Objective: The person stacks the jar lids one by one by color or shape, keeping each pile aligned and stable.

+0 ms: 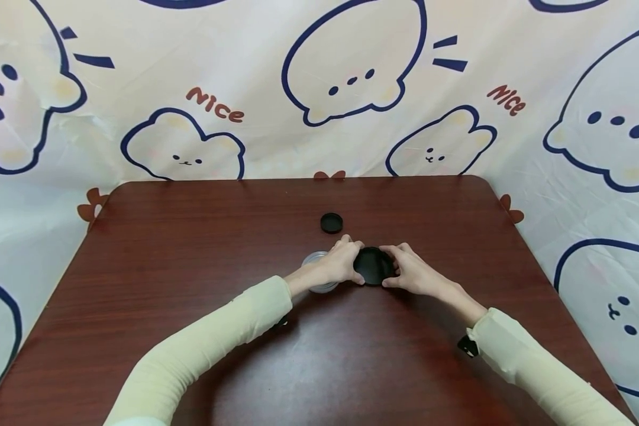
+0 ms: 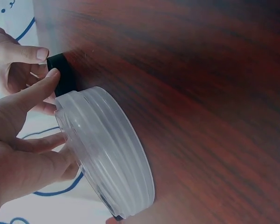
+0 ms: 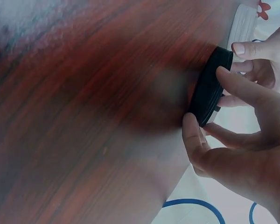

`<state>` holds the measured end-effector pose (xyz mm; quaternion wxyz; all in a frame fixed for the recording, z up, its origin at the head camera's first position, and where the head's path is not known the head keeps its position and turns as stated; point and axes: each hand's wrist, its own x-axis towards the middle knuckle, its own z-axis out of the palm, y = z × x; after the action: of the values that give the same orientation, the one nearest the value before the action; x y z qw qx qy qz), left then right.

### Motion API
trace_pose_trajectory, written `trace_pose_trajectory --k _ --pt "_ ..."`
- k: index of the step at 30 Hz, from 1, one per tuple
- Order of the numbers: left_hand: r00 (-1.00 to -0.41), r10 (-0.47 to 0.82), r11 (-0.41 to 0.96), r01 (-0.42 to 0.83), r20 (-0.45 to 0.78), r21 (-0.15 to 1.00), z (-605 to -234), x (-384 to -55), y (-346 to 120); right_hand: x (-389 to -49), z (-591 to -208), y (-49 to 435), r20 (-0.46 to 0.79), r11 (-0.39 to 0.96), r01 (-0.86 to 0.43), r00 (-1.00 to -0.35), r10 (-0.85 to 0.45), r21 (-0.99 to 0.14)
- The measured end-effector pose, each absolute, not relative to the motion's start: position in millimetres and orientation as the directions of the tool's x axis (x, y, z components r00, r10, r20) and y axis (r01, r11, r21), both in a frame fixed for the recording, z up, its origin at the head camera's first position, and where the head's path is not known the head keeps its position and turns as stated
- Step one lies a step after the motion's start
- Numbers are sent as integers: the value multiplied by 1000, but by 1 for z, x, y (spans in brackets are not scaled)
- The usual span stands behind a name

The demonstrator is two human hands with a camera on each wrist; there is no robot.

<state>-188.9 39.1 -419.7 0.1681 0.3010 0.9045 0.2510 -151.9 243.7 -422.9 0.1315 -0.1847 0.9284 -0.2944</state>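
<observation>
A round black lid (image 1: pixel 371 266) lies on the table between both hands, flat top up. Around its left rim my left hand (image 1: pixel 343 260) holds it with thumb and fingers. My right hand (image 1: pixel 412 272) grips the opposite rim, thumb nearer me and fingers on the far side; the right wrist view has these fingertips right at the edge of the lid (image 3: pixel 211 86). Just left of the lid sits a shallow clear plastic container (image 2: pixel 109 149) with ridged sides, partly hidden under the left hand and wrist in the head view.
Beyond the hands, a small round black cap (image 1: pixel 331 223) rests on the brown wooden table (image 1: pixel 202 236). A pale cloth backdrop (image 1: pixel 266 142) with cartoon prints hangs behind the table and along both sides.
</observation>
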Motion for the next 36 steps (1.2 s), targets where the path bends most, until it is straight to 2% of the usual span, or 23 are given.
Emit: trace_pose_trajectory --k 7,12,18,23,29,32,36 --pt "-772 631 630 450 -79 633 -417 -195 28 -157 -421 247 -147 754 -283 -883 -446 -593" --pt "-796 605 582 452 11 676 -416 -203 16 -165 -420 246 -120 749 -297 -887 -447 -593" --pt "-833 550 562 425 63 709 -421 -212 -1 -184 -421 236 -87 723 -304 -890 -449 -621" --pt "-875 479 569 375 76 732 -428 -222 -15 -206 -426 221 -5 667 -326 -897 -443 -670" --pt "-897 433 571 351 92 742 -435 -234 -28 -229 -430 198 98 620 -359 -905 -414 -697" --pt "-904 420 568 326 74 755 -438 -240 -31 -238 -431 189 94 622 -355 -906 -412 -698" --pt "-912 409 568 287 38 771 -439 -250 -31 -249 -430 177 29 634 -306 -913 -408 -711"
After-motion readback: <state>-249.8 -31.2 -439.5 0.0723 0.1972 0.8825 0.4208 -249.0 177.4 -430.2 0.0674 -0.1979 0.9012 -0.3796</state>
